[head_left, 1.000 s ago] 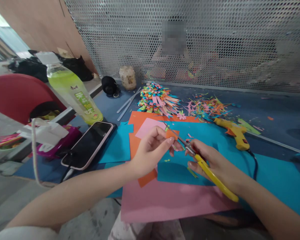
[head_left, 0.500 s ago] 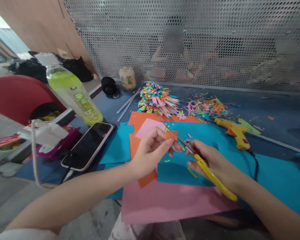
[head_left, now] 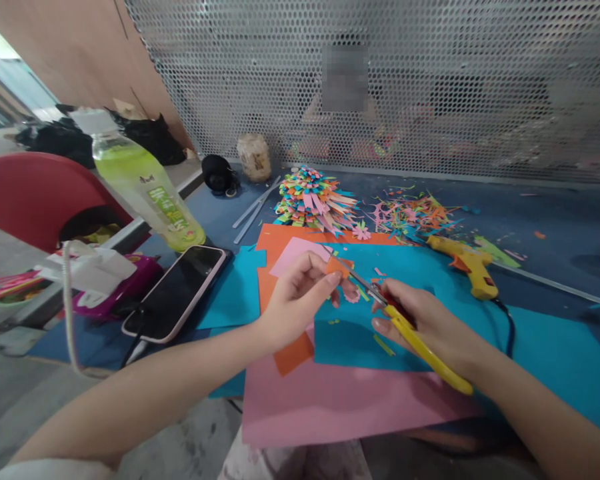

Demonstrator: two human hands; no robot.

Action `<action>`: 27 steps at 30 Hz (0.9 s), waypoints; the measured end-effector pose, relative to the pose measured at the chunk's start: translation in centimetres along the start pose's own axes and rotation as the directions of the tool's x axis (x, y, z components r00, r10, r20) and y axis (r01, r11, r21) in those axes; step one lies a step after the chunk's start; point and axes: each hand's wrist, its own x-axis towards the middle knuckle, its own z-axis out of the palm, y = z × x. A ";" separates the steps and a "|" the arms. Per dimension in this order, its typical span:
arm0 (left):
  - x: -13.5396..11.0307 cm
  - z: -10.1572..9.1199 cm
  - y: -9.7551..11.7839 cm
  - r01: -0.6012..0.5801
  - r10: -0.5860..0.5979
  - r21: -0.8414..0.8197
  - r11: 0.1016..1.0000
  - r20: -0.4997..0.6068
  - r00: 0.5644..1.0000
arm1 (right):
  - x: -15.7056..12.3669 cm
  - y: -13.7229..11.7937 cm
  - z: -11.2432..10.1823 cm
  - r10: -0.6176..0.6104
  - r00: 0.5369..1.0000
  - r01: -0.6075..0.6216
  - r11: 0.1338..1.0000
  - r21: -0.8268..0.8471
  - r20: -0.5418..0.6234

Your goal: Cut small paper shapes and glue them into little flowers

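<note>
My left hand [head_left: 300, 293] pinches a small orange paper piece [head_left: 338, 265] between thumb and fingers, above the sheets. My right hand [head_left: 425, 321] grips yellow-handled scissors [head_left: 405, 327], whose blades reach up to the orange piece. Under both hands lie a blue sheet [head_left: 545, 347], an orange sheet [head_left: 280, 240] and a large pink sheet [head_left: 330, 400]. Tiny paper snippets dot the blue sheet below the scissors.
A phone [head_left: 177, 288] lies left of the sheets beside a green drink bottle [head_left: 140, 180]. A colourful paper-strip pile [head_left: 313, 199] and scraps [head_left: 413, 213] sit behind. A yellow glue gun [head_left: 463, 263] rests at right. A perforated metal screen [head_left: 430, 87] backs the table; another person sits behind it.
The left hand has turned the orange piece slightly and lifted it a little; the scissors' blades have shifted with it. Both hands stay in nearly the same place.
</note>
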 end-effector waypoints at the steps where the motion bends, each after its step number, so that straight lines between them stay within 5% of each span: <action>1: 0.0 -0.1 -0.1 -0.002 0.002 0.002 1.000 0.001 1.000 | 0.0 0.0 0.0 0.004 1.000 -0.004 1.000 -0.007 0.000; 27: 0.2 -0.3 0.1 -0.004 0.016 0.105 0.994 -0.107 0.994 | 0.1 0.3 0.0 -0.019 0.999 0.019 1.000 0.001 -0.049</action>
